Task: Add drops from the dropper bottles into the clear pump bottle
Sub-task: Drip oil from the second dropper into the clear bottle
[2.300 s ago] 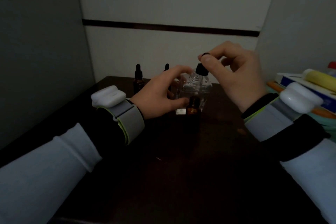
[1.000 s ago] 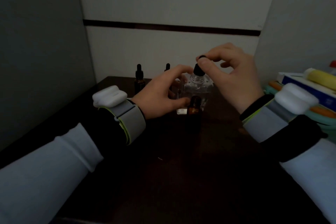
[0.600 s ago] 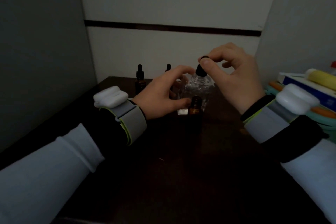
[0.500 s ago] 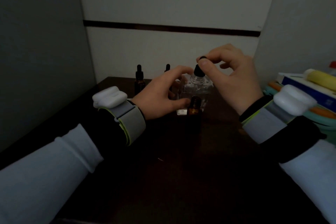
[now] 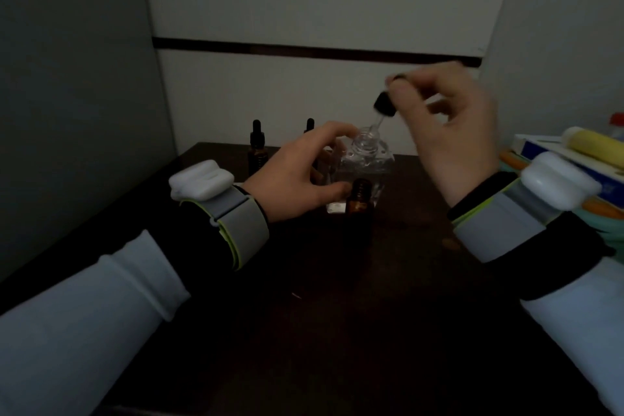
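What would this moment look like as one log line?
left hand: holds clear bottle | right hand: pinches dropper, tip at bottle mouth | brown bottle: uncapped

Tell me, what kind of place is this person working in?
Probably a dim desk nook at home or in an office: a dark wooden tabletop tucked between plain walls, a pile of books and oddments at the right edge, and small amber dropper bottles at the back.
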The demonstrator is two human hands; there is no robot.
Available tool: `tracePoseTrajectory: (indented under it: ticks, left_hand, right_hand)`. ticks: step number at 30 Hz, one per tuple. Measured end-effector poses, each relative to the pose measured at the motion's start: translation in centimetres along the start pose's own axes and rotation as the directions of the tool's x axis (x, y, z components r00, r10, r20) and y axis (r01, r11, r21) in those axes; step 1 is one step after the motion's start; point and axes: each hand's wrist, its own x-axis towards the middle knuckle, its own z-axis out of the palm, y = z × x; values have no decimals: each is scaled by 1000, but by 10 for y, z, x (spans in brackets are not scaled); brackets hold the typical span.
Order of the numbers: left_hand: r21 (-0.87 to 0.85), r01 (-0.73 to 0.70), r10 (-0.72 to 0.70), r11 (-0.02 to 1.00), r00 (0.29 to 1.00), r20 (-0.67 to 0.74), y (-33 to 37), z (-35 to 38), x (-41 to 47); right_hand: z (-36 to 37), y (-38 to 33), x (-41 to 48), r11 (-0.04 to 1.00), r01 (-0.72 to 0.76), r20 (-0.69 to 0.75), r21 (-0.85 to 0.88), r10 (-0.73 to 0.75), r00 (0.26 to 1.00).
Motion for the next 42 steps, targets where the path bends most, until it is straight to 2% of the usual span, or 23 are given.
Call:
tracePoseTrajectory:
  ticks: [2, 4, 7, 12, 19, 33, 38, 42]
  left_hand:
    - [-5, 2, -2, 1000, 1000, 3, 0, 0, -1]
    - [-11, 3, -3, 1000, 1000, 5, 1, 0, -1]
    - [-6, 3, -3, 1000, 1000, 3, 0, 0, 0]
    - [1, -1, 1, 1000, 1000, 0, 1, 0, 0]
    - [-1, 0, 0, 1000, 1000, -5, 1, 0, 0]
    - [-13, -10, 10, 1000, 1000, -7, 3, -1, 0]
    - [-14, -4, 4, 1000, 1000, -5, 1, -1, 0]
    - [-7, -13, 13, 1000, 1000, -5, 0, 0, -1]
  right_hand:
    - [-7, -3, 7, 997, -20, -104, 78, 28, 994]
    - [-12, -4, 11, 990, -47, -141, 135, 66, 988]
    - [-9, -4, 7, 987, -73, -55, 146, 82, 995]
    - [-1, -5, -2, 998, -1, 73, 58, -3, 997]
    - [2, -1, -8, 999, 38, 205, -30, -31, 978]
    - [3, -1, -10, 998, 59, 241, -4, -56, 969]
    - [2, -4, -8, 998, 38, 182, 45, -45, 982]
    - [-4, -9, -1, 985, -20, -45, 174, 28, 999]
